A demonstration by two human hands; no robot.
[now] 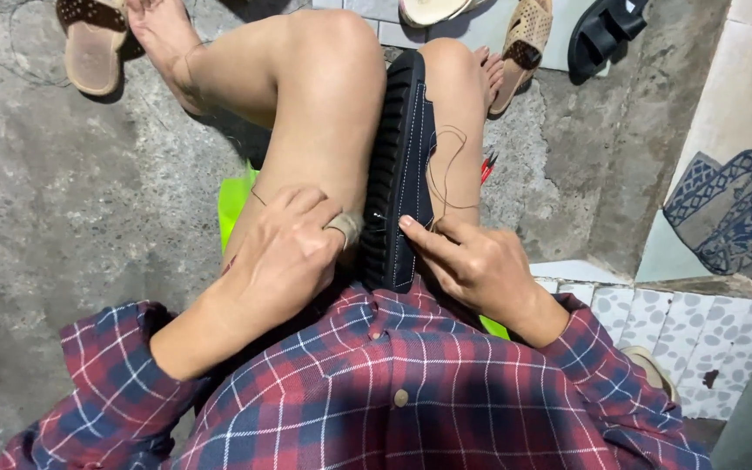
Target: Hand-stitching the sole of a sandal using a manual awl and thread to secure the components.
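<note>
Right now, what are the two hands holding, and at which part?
The dark shoe is clamped between the knees. The right hand presses its upper near the heel; the left hand touches the ribbed sole. Whether either pinches the thread cannot be told.

The dark shoe (411, 165) in the middle of the frame has a matt navy upper, maybe leather or canvas, with white stitching, and its black sole looks like ribbed rubber. A thin dark thread (447, 165) lies loose over it. A pale cloth tape is wound around one finger of the left hand (293, 252). The shirt (411, 392) at the bottom is soft checked cloth in red and blue. The floor (45, 191) at the left is rough grey concrete. At the lower right, the tiles (698, 339) are smooth with a pebble pattern. The sandals (89, 43) at the top look like perforated tan leather.
</note>
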